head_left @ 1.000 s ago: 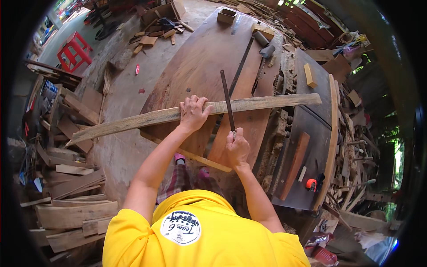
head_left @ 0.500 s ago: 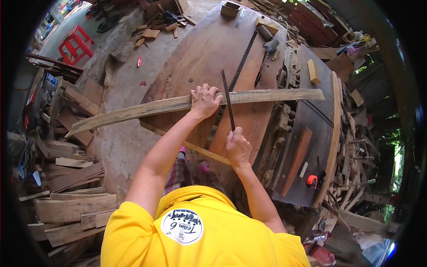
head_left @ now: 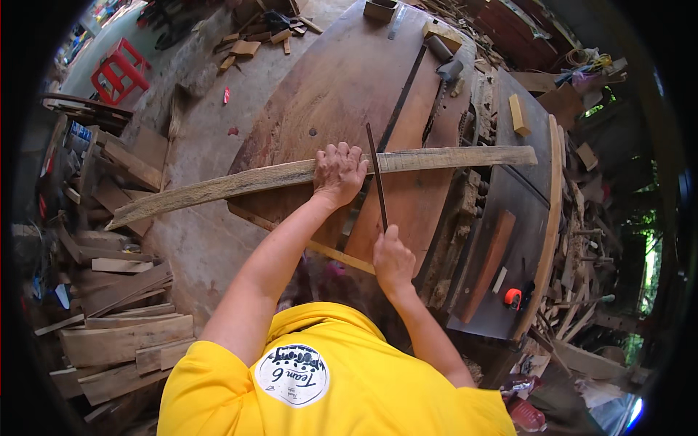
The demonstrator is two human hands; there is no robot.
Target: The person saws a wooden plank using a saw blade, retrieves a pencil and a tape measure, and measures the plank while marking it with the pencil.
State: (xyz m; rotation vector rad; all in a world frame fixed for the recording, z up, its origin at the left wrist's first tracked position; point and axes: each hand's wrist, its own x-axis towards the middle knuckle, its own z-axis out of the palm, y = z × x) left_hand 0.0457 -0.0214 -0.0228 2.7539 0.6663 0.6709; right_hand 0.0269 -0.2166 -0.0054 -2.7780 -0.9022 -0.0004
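While left hand point(head_left: 339, 174) grips plank point(head_left: 270, 177) overhanging table edge point(head_left: 247, 154) | right hand point(head_left: 393, 260) holds blade point(head_left: 380, 190)

Bare left-hand grip point(head_left: 339, 173) palm-down, fingers point(head_left: 342, 151) forward; bare right-hand grip point(head_left: 393, 260) in a tight fist, farther back.

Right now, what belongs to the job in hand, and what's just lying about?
In use:
long pale wooden plank, under left hand
thin dark straight tool, in right hand
brown wooden tabletop

Seemingly idle:
orange-black tape measure
reddish wooden strip
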